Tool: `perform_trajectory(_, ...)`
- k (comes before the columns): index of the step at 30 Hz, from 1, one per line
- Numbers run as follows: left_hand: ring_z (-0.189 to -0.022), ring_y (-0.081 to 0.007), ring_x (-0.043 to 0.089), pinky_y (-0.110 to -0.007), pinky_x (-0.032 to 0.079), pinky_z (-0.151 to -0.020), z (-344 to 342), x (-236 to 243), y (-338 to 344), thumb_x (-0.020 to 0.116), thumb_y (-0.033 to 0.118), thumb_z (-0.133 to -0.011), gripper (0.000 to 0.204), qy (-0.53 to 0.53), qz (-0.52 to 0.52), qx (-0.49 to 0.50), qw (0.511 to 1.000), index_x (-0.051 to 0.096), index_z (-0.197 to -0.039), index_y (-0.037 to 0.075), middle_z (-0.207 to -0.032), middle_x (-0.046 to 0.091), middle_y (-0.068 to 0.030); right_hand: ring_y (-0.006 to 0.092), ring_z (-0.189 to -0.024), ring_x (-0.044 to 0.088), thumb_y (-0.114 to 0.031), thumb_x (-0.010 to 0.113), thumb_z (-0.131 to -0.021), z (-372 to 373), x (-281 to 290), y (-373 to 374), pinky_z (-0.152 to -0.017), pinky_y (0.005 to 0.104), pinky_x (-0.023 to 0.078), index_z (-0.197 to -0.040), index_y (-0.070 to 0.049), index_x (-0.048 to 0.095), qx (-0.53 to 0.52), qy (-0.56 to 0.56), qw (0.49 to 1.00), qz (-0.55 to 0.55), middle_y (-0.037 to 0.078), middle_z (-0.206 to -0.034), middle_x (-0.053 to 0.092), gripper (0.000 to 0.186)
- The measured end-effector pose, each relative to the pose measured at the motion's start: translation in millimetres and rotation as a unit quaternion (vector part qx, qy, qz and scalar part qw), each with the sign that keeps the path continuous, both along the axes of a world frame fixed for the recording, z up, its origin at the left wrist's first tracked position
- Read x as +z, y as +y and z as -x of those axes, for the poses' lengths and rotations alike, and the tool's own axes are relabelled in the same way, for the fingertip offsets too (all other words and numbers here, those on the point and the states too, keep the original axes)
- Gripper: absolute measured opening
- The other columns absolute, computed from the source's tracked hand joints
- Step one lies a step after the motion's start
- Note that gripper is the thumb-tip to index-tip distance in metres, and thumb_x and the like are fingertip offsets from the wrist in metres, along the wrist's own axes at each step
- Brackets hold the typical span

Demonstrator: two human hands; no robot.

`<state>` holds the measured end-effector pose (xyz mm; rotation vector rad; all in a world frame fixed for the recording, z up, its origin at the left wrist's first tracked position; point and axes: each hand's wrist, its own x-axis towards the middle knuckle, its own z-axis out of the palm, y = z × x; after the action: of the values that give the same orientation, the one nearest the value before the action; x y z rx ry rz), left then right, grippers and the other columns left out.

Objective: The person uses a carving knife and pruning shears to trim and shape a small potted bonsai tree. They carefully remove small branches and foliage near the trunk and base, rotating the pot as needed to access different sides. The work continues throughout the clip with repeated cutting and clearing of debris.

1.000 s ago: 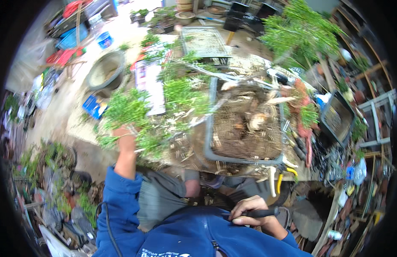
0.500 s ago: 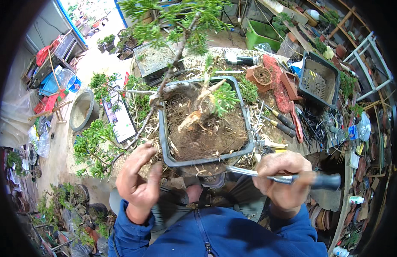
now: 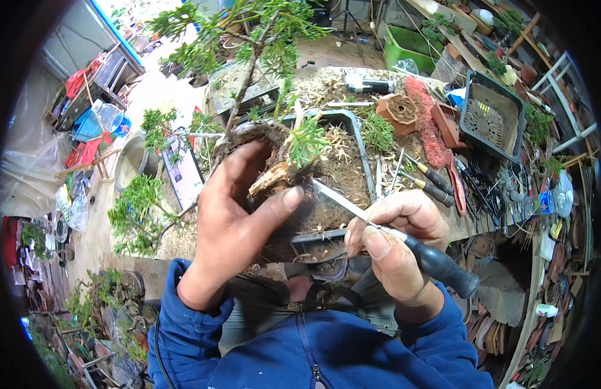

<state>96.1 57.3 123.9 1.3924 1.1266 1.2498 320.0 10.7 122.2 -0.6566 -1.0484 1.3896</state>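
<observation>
A small juniper tree (image 3: 253,61) with a bare, gnarled trunk base (image 3: 269,178) leans over a dark plastic tray (image 3: 360,146) of soil and wood chips. My left hand (image 3: 222,233) is wrapped round the trunk base, its thumb beside the pale, stripped wood; some fingertips are hidden behind the trunk. In my right hand (image 3: 404,236) is a chisel-like carving tool (image 3: 443,264) with a black handle and a slim metal shaft. Its tip points up and left, close to the trunk near my left thumb; whether it touches the wood I cannot tell.
Right of the tray lie black-handled tools (image 3: 433,191), a red brush-like strip (image 3: 425,123) and a terracotta pot (image 3: 399,111). A black plastic basket (image 3: 492,120) stands beyond. To the left are a phone (image 3: 183,165) and a grey round pot (image 3: 133,162).
My left hand has moved up from the tray's front edge and taken hold of the trunk. My right hand has swung the tool's tip up toward the wood. The tree has tilted leftward.
</observation>
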Motion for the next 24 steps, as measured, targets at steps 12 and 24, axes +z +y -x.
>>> perform_trajectory(12,-0.098,-0.0148,0.069,-0.031,0.056,-0.090,-3,4,25,0.091,0.020,-0.084,0.054,-0.017,0.075,-0.048,0.996,0.067,-0.124,-0.007,-0.108,0.076,-0.0105,0.0248,-0.072,0.070,-0.015,0.076,-0.098,-3,1,18,-0.071,0.0407,0.061,-0.117,0.004,0.054,-0.053,-0.097,0.992,-0.060,0.018,-0.084,0.071,0.035)
perform_trajectory(24,-0.104,-0.0275,0.073,-0.038,0.055,-0.096,-43,-12,5,0.087,0.025,-0.087,0.055,-0.076,0.002,0.065,0.995,0.066,-0.130,-0.004,-0.117,0.076,-0.0168,0.0237,-0.064,0.071,-0.041,0.075,-0.100,-24,21,41,-0.057,0.0303,0.059,-0.114,0.015,0.065,0.059,0.025,0.995,-0.076,0.030,-0.096,0.074,0.058)
